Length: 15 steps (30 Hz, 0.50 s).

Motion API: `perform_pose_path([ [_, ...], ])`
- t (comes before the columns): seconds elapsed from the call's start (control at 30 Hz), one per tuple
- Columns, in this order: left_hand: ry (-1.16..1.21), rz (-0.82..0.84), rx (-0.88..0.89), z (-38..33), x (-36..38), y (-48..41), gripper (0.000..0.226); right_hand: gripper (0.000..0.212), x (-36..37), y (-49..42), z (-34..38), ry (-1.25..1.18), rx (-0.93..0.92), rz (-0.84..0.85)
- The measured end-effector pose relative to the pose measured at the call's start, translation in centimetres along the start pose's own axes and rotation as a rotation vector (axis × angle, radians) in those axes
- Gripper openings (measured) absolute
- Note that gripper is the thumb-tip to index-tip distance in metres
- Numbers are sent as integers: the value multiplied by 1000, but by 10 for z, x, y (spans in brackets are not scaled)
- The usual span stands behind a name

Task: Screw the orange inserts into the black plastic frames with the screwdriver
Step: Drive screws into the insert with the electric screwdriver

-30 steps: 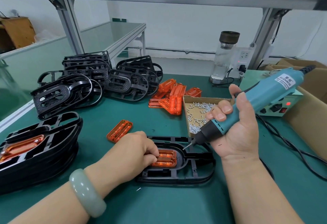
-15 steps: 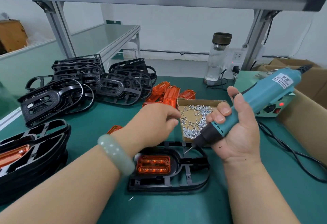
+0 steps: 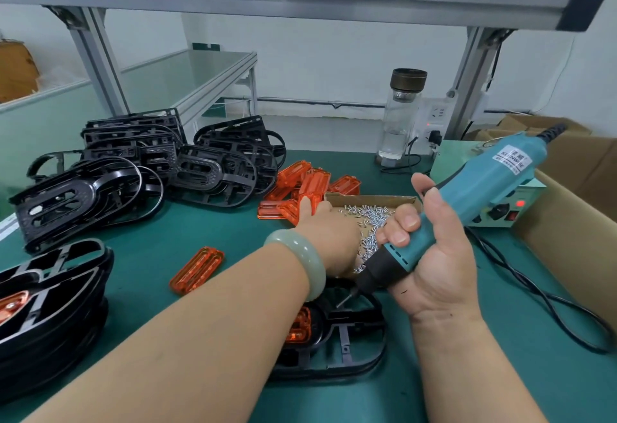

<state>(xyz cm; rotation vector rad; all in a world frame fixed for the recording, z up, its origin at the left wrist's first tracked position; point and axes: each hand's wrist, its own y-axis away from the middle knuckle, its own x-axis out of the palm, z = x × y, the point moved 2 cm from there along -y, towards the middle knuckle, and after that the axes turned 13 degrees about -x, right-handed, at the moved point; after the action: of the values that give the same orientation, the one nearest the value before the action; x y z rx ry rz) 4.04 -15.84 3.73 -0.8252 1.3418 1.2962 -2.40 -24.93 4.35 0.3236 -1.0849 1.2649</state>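
Current black frame (image 3: 347, 349) lying flat by the near edge of the table (image 3: 207, 222), with an orange insert (image 3: 300, 326) seated in its pocket, half hidden under the left forearm. No screw visible in it, so probably not fastened yet.

Screwdriver (image 3: 467, 209) clamped in the right hand (image 3: 437, 265), fingers wrapped round the teal body, bit hanging just above the frame's rim. Not touching anything, as far as can be made out.

Left hand (image 3: 330, 235) stretched out over the cardboard screw box (image 3: 370, 198) just behind the frame, right above the screws (image 3: 370, 215). Fingertips hidden, so can't tell whether pinching one or spread apart. Best guess: fetching a screw, driving to come after.

Progress-wise:
- Done, by the look of it: stack of frames (image 3: 50, 306) at the near left corner, orange showing in the top one.
- Still waiting: one loose insert (image 3: 197, 269) left of the working frame, a heap of inserts (image 3: 300, 182) beside the box, and a big pile of bare frames (image 3: 150, 162) toward the far left.

Plenty left, honestly, maybe not even halfway.
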Motion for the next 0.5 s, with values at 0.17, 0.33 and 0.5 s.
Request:
perform_pose_path([
  [0.17,6,-138,39,-3,-5,4,24,22,3,2,-2,3,5,7],
  [0.33,67,-283,81,-3,-4,7,15,21,4,2,-1,-2,9,6],
  [0.5,212,-349,79,-3,-7,7,15,21,3,3,-2,-33,27,-4],
])
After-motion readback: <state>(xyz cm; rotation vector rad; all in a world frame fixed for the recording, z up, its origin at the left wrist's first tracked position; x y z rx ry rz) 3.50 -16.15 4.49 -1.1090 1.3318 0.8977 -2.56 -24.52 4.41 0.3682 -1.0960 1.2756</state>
